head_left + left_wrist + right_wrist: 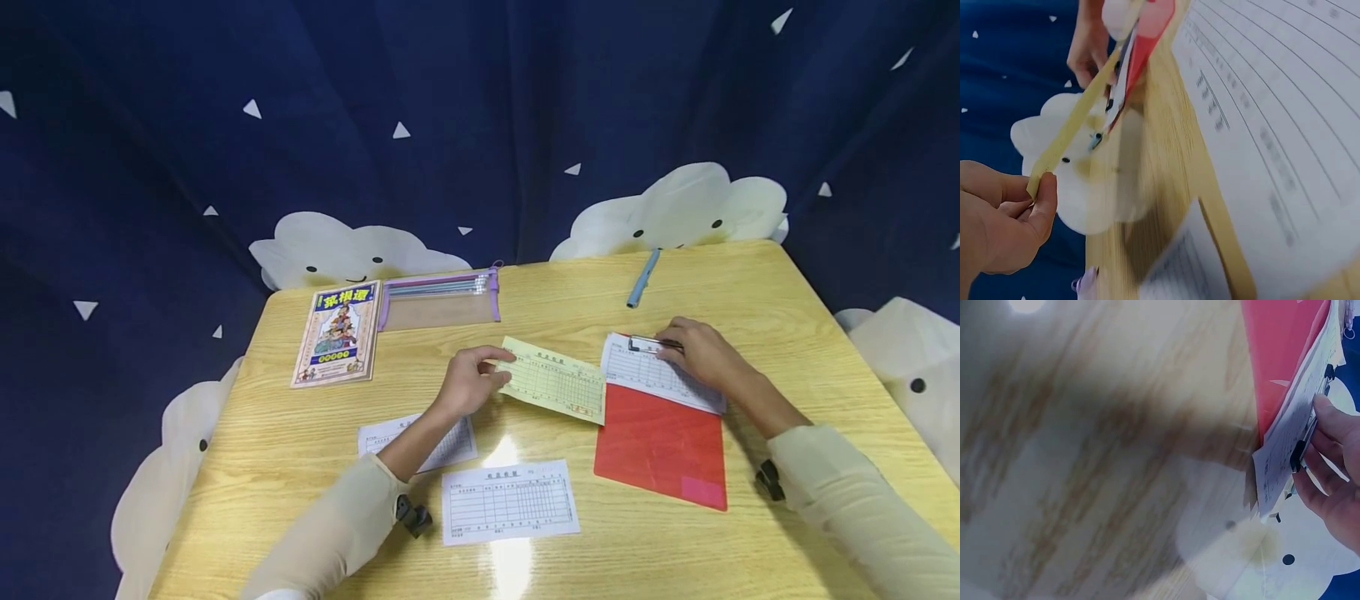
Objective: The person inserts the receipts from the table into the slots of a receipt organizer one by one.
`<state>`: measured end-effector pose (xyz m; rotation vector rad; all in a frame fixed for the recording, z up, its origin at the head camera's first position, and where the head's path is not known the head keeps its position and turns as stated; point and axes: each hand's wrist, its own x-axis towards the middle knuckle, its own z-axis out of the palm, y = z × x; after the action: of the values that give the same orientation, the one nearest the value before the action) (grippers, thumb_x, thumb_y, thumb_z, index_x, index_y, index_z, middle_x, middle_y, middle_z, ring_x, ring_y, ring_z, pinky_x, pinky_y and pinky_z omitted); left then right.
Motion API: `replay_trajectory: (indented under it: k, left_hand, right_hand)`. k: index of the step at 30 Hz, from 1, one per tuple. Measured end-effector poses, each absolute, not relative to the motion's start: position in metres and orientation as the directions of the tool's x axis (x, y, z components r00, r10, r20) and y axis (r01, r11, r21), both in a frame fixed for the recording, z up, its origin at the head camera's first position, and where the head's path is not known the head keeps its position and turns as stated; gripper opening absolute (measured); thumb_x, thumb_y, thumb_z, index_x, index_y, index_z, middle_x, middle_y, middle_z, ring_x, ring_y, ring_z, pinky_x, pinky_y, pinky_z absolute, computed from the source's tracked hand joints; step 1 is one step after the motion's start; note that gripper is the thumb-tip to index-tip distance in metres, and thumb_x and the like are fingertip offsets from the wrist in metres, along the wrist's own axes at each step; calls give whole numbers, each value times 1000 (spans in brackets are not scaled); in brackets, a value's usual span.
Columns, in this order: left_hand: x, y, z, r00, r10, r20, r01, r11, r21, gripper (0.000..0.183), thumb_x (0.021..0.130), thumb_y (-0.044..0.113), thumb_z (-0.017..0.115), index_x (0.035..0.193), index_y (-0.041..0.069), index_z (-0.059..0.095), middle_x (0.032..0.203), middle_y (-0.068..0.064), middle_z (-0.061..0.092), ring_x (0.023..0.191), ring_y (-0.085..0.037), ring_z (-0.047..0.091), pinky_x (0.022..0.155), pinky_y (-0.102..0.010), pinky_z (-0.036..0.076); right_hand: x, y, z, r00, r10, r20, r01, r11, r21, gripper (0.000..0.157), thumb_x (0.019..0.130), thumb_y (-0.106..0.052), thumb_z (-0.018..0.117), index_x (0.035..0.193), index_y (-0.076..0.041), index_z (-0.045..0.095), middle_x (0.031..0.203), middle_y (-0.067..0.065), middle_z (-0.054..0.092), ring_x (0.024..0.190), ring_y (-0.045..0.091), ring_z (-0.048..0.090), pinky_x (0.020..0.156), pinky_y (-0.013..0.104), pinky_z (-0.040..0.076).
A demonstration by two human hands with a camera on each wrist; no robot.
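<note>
My left hand (pixel 468 383) pinches the left end of a yellow receipt form (pixel 551 379) between thumb and fingers. In the left wrist view the yellow form (pixel 1072 122) appears nearly edge-on, slanting from the fingertips towards the clipboard. Its right end reaches the left edge of a red clipboard (pixel 660 450). White printed forms (pixel 652 371) lie across the clipboard's top part, under its metal clip (pixel 652 343). My right hand (pixel 703 354) grips this clip, thumb on one side and fingers on the other, as the right wrist view shows at the black-ended clip (pixel 1300 450).
Two white forms lie in front: one form (pixel 510 504) near the middle, another form (pixel 453 446) partly behind the left forearm. At the back are a comic-style book (pixel 337 333), a clear pencil pouch (pixel 438 308) with purple edges and a blue pen (pixel 643 279). A dark curtain (pixel 480 108) hangs behind.
</note>
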<state>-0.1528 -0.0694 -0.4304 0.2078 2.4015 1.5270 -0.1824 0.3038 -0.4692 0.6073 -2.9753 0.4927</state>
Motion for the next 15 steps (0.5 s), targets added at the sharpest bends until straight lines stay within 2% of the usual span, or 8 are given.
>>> replay_trajectory:
  k: [3, 9, 13, 15]
  left_hand:
    - [-155, -54, -432, -942, 296, -160, -18, 431, 902, 24, 86, 6, 66, 110, 11, 69, 131, -8, 57, 83, -16, 55, 53, -19, 40]
    - [-163, -22, -438, -934, 339, -117, 52, 451, 891, 22, 86, 7, 67, 108, 11, 70, 133, -6, 58, 98, -21, 62, 68, -23, 52]
    - [-167, 0, -444, -932, 350, -91, 76, 435, 897, 19, 86, 6, 67, 104, 7, 70, 124, -9, 63, 86, -15, 63, 65, -19, 52]
    - [-167, 11, -448, -932, 352, -85, 80, 428, 900, 18, 86, 5, 66, 103, 5, 70, 118, -11, 66, 72, -10, 60, 56, -17, 48]
  right_hand:
    - [-182, 304, -469, -922, -368, 121, -387, 872, -300, 25, 84, -12, 70, 103, 4, 69, 93, 15, 62, 84, 29, 61, 76, 47, 49]
    - [-180, 305, -469, -923, -367, 117, -386, 869, -310, 25, 84, -12, 70, 103, 4, 68, 93, 15, 62, 84, 30, 61, 76, 47, 49]
    - [-181, 305, -469, -923, -365, 121, -385, 870, -308, 25, 84, -12, 70, 103, 4, 68, 93, 15, 63, 85, 30, 61, 77, 47, 49]
    - [-182, 304, -469, -925, -361, 117, -380, 873, -307, 25, 84, -12, 70, 103, 4, 68, 94, 15, 63, 86, 30, 61, 78, 47, 50]
